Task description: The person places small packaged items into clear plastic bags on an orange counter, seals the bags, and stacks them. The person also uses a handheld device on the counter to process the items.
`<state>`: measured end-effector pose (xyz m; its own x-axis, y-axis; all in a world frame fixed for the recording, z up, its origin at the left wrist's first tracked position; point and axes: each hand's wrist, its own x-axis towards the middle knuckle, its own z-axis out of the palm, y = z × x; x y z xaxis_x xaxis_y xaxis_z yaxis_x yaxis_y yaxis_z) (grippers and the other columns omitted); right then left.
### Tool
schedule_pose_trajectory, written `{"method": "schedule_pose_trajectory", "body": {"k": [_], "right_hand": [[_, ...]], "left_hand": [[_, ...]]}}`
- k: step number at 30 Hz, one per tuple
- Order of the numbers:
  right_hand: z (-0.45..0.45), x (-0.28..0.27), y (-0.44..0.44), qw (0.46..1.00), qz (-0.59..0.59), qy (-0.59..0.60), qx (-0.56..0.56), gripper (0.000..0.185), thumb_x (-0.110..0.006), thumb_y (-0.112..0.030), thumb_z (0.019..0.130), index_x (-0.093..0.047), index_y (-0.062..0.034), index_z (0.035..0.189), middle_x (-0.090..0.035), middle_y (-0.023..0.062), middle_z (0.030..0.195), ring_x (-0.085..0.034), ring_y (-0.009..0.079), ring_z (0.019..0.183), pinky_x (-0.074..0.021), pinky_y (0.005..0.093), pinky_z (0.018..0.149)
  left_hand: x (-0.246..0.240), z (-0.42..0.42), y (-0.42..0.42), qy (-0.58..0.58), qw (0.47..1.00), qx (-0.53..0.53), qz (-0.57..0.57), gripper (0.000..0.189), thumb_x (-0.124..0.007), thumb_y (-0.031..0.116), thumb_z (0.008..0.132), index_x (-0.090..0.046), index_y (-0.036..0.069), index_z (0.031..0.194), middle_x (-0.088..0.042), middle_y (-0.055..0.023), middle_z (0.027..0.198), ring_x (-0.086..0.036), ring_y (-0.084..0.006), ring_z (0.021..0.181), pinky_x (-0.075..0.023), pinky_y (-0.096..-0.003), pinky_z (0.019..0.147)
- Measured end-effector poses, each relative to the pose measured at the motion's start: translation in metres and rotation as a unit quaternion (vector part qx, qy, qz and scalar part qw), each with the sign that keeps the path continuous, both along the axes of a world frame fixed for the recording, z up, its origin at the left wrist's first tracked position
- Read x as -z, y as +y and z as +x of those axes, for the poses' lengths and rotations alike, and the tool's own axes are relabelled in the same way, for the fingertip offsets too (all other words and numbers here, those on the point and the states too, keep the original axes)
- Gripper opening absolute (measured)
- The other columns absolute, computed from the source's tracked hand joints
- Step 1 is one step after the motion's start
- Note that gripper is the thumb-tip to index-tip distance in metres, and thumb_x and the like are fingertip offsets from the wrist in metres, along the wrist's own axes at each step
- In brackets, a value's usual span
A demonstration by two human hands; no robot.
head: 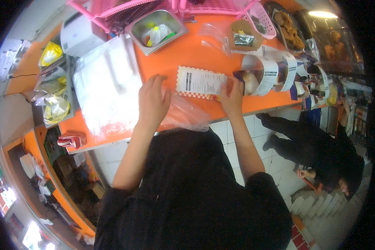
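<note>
A food carton with a red-and-white checkered border (181,94) lies on the orange table, a printed slip (203,82) covering most of its top. My right hand (232,98) has its thumb and fingers at the carton's right end and appears to grip it. Left of the carton is my left hand (153,101), fingers apart and seemingly holding nothing. A thin clear plastic bag (190,114) spreads below the carton, beside my left thumb. Left of that hand lies a stack of clear plastic bags (107,90).
Filled food packs with curled printed slips (268,78) line the right side. Behind are a metal pan (182,29), an open brown box (253,45) and pink baskets (137,6). A red stapler (72,140) sits at the front-left corner. Another person (318,150) is at the right.
</note>
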<state>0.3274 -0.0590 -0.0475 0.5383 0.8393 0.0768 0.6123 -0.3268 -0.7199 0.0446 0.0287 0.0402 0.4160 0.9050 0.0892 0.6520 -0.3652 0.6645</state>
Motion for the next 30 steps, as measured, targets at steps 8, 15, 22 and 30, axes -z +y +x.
{"method": "schedule_pose_trajectory", "body": {"k": [8, 15, 22, 30], "right_hand": [[0.002, 0.035, 0.0, 0.951, -0.094, 0.295, -0.006, 0.045, -0.073, -0.021, 0.094, -0.058, 0.0023, 0.129, -0.069, 0.015, 0.115, -0.067, 0.0235, 0.108, -0.0533, 0.0363, 0.092], [0.001, 0.019, 0.009, 0.799, -0.038, 0.6, 0.002, 0.06, -0.078, -0.015, 0.089, -0.048, -0.0023, 0.139, -0.061, 0.0107, 0.132, -0.064, 0.0246, 0.119, -0.0556, 0.0386, 0.099], [0.006, 0.006, 0.003, 0.803, -0.009, 0.596, 0.02, 0.063, -0.076, -0.012, 0.089, -0.046, -0.0005, 0.142, -0.062, 0.012, 0.133, -0.065, 0.0259, 0.12, -0.0534, 0.041, 0.105], [0.032, -0.086, -0.043, 0.722, -0.165, 0.67, -0.045, 0.061, -0.071, -0.015, 0.09, -0.047, -0.0005, 0.144, -0.061, 0.0145, 0.139, -0.063, 0.0245, 0.125, -0.0524, 0.0418, 0.104]], "left_hand": [[0.079, 0.036, 0.055, 0.03, 0.969, 0.03, -0.242, 0.051, -0.081, 0.025, 0.086, -0.066, 0.0, 0.128, -0.077, -0.0185, 0.102, -0.075, -0.0298, 0.091, -0.0589, -0.0405, 0.084], [0.092, 0.024, 0.072, -0.045, 0.959, 0.056, -0.273, 0.049, -0.082, 0.028, 0.084, -0.069, -0.001, 0.121, -0.075, -0.0191, 0.108, -0.074, -0.0279, 0.097, -0.0578, -0.04, 0.086], [0.035, -0.046, 0.034, 0.018, 0.989, -0.074, -0.129, 0.06, -0.078, 0.034, 0.089, -0.06, -0.002, 0.134, -0.07, -0.0218, 0.12, -0.062, -0.0397, 0.118, -0.0476, -0.0472, 0.104], [0.062, -0.057, -0.013, 0.111, 0.989, -0.039, -0.094, 0.032, -0.068, 0.025, 0.096, -0.059, -0.002, 0.11, -0.067, -0.0252, 0.114, -0.057, -0.0469, 0.115, -0.0456, -0.0545, 0.094]]}}
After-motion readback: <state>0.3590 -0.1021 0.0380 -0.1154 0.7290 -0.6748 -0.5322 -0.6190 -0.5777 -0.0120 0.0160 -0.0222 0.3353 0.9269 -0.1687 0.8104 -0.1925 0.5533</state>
